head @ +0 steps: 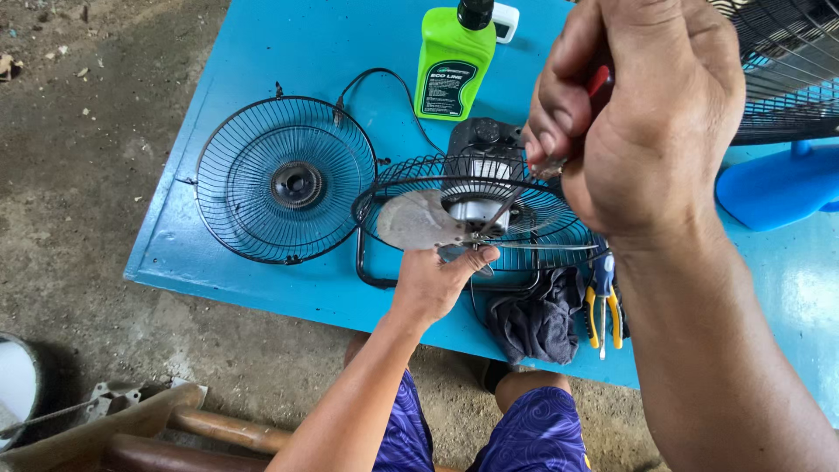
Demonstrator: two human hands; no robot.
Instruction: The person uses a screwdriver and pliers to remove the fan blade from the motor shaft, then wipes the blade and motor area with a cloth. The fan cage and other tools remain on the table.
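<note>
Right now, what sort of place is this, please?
Probably an informal repair spot, perhaps outdoors: a blue table on a rough dirt floor, a dismantled fan with its detached wire grille, and pliers beside a rag.

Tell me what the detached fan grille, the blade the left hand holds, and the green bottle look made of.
Detached fan grille: thin dark wire, likely coated steel, slightly glossy. Fan blade at the left hand: dull grey sheet, probably metal, with a matte, worn face. Green bottle: glossy moulded plastic with a black cap.

Blue table (288, 35) on rough grey concrete floor (87, 175), daylight.
</note>
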